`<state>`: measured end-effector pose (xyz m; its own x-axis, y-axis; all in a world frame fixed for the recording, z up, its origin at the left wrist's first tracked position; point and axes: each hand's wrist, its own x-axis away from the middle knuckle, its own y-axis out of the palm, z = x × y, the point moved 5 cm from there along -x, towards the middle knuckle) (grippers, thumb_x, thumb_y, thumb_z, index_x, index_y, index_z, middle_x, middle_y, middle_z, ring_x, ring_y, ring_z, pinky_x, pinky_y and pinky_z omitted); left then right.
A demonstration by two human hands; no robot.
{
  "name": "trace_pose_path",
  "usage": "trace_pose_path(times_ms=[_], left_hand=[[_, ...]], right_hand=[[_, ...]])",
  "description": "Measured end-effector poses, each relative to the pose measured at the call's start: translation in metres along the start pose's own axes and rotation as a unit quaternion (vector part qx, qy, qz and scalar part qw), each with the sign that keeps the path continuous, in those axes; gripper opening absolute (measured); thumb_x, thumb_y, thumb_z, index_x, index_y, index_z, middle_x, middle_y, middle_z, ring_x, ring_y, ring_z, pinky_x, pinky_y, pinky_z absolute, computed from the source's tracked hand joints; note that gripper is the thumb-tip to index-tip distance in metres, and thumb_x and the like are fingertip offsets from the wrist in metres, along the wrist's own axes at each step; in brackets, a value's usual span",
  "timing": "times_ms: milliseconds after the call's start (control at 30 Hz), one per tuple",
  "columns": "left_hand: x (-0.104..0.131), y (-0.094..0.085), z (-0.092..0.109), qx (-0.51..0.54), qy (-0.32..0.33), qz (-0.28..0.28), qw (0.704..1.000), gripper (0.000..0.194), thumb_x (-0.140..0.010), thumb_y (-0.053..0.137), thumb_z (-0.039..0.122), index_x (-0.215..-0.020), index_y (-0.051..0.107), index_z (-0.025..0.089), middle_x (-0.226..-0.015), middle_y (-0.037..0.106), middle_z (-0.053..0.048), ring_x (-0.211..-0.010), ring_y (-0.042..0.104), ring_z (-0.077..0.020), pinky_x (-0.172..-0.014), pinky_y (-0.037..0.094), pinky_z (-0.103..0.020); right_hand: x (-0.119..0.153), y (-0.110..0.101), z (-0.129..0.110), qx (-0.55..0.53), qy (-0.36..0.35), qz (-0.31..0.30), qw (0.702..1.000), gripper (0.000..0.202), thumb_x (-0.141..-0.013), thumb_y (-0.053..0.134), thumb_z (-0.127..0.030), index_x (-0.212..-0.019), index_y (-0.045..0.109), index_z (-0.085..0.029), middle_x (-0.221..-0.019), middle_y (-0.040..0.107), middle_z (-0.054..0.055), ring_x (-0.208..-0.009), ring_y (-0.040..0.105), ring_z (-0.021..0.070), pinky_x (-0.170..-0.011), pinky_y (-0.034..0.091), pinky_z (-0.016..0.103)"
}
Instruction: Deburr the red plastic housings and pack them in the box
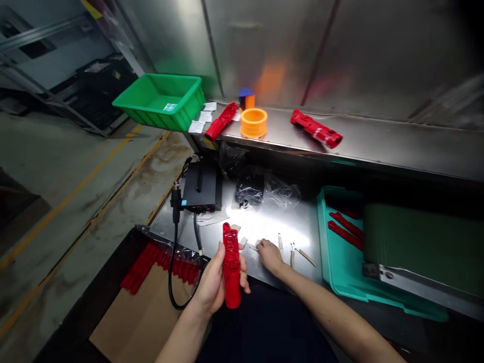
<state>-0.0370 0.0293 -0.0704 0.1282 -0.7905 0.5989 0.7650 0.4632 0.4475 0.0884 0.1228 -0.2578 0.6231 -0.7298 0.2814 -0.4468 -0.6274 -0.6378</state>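
Note:
A long red plastic housing (232,272) stands upright in my left hand (215,277), fingers wrapped round its lower half. Slots and ribs show in its upper part. My right hand (269,255) rests low over the metal bench with its fingers drawn together at a thin pale piece; what they pinch is too small to make out. Just right of it lie a pale-handled slim tool (280,243), a small pair of pliers or tweezers (292,254) and a thin tan-handled tool (305,257). Small paper scraps (244,241) lie between my hands.
A black power box (203,186) with a thick cable stands at left behind. On the shelf are a green bin (159,101), an orange ring (253,123) and red housings (316,129). A teal tray (336,267) sits right, beside a green conveyor belt (423,242); a lined box (132,302) sits left.

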Motion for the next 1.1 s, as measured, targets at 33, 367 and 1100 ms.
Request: trace_pose_path(times_ms=[33, 367, 1100], left_hand=[[0.003, -0.001, 0.007, 0.024, 0.009, -0.021, 0.999, 0.054, -0.101, 0.039, 0.065, -0.113, 0.06, 0.017, -0.078, 0.064, -0.003, -0.051, 0.058, -0.0158, -0.051, 0.059, -0.036], [-0.011, -0.02, 0.029, 0.225, -0.021, -0.264, 0.938, 0.054, -0.103, 0.037, 0.064, -0.107, 0.065, 0.017, -0.065, 0.064, 0.001, -0.032, 0.048, -0.0087, -0.032, 0.047, -0.021], [0.0, 0.063, 0.013, -0.229, 0.243, -0.225, 0.915, 0.059, -0.095, 0.049, 0.071, -0.106, 0.065, 0.016, -0.075, 0.064, -0.004, -0.055, 0.059, -0.0134, -0.051, 0.044, -0.024]], right_hand=[[-0.001, -0.001, -0.003, -0.009, 0.001, 0.006, 1.0, 0.023, -0.101, 0.065, -0.037, -0.114, 0.067, -0.017, -0.117, 0.069, 0.007, -0.102, 0.068, 0.0222, -0.091, 0.059, 0.043], [0.031, -0.123, -0.122, -0.225, -0.005, 0.191, 0.955, 0.034, -0.098, 0.061, -0.054, -0.099, 0.066, -0.02, -0.089, 0.066, 0.004, -0.073, 0.062, 0.0182, -0.062, 0.051, 0.03], [0.071, -0.164, -0.06, -0.338, 0.044, 0.272, 0.9, 0.019, -0.073, 0.083, -0.03, -0.09, 0.078, -0.021, -0.101, 0.074, 0.01, -0.091, 0.069, 0.0262, -0.091, 0.056, 0.043]])
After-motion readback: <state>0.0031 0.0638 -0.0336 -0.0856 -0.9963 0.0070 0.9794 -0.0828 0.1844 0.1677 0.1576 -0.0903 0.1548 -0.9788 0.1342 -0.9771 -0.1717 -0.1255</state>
